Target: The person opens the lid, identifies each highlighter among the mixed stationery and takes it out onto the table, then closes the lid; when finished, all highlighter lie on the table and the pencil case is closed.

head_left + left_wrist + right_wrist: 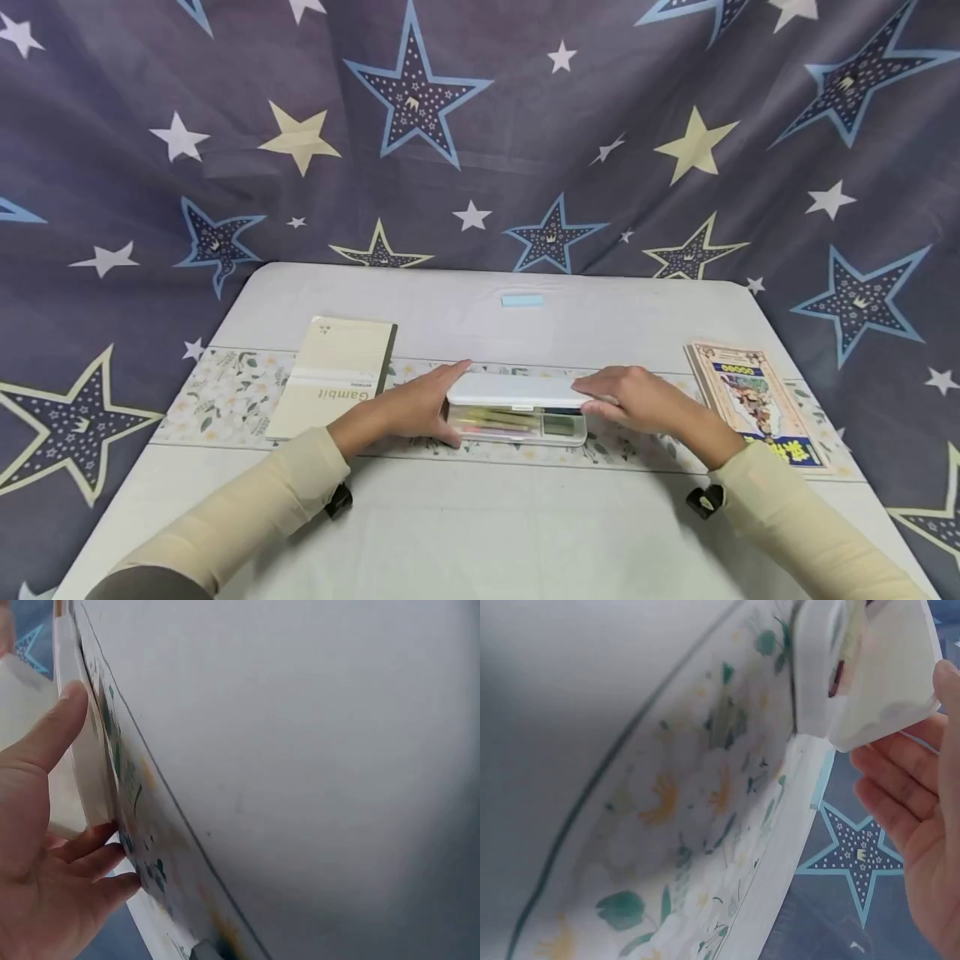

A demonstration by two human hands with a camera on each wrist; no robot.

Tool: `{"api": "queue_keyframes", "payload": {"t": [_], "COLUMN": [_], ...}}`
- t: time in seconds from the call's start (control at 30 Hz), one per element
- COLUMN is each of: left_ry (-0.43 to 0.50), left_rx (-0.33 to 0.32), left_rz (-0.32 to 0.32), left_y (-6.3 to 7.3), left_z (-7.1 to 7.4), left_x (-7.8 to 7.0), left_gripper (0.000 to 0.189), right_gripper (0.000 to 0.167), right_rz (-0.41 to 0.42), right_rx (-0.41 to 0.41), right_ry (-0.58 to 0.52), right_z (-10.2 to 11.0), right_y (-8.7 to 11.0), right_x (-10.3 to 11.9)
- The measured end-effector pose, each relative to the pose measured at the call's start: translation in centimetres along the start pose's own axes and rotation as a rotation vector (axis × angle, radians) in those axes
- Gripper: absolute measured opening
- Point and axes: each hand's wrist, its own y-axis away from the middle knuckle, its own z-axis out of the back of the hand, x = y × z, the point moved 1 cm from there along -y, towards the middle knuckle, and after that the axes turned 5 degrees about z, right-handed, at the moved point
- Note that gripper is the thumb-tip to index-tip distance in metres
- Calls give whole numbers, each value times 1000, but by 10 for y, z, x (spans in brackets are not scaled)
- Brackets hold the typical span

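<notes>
A white pencil case (501, 433) lies near the middle of the table, its lid (517, 388) partly raised along the near side. Several pens or pencils (495, 418) show in its long compartment, with a small dark item (558, 426) at the right end. My left hand (416, 406) grips the case's left end; in the left wrist view the thumb (64, 724) is on one side and the fingers reach round the other. At the right end, my right hand (637, 398) holds the lid's corner between thumb and fingers. The right wrist view shows the lid (892, 671) tilted up from the base.
A cream notebook (330, 375) marked Gambit lies left of the case. Several stacked booklets (753, 404) with a colourful cover lie to the right, near my right forearm. A light blue bar (522, 301) sits at the back. Behind the table hangs a star-patterned cloth (480, 133).
</notes>
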Motion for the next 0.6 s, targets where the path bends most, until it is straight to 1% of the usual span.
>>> {"api": "queue_keyframes", "payload": {"t": [0.07, 0.17, 0.23, 0.3, 0.47, 0.53, 0.6], "left_ry": [18, 34, 45, 49, 50, 61, 71], "left_rx": [-25, -55, -71, -82, -100, -99, -95], "left_rz": [-16, -18, -9, 8, -5, -9, -5], "left_y": [2, 3, 4, 4, 4, 4, 4], "left_z": [0, -2, -3, -3, -4, -4, -5], "left_x": [1, 2, 1, 1, 1, 1, 1], "left_gripper": [128, 133, 135, 138, 145, 147, 149], "right_gripper": [29, 22, 20, 18, 21, 22, 22], "right_rz": [-21, -52, -76, -111, -238, -269, -278], "right_rx": [-42, -107, -135, -147, -150, -158, -179], "right_ry": [-51, -123, -140, -148, -181, -189, -177], "right_z": [2, 3, 4, 5, 9, 10, 10], "right_y": [-2, -4, -7, -10, -17, -20, -23], "right_x": [-3, -10, -14, -19, -29, -33, -36]}}
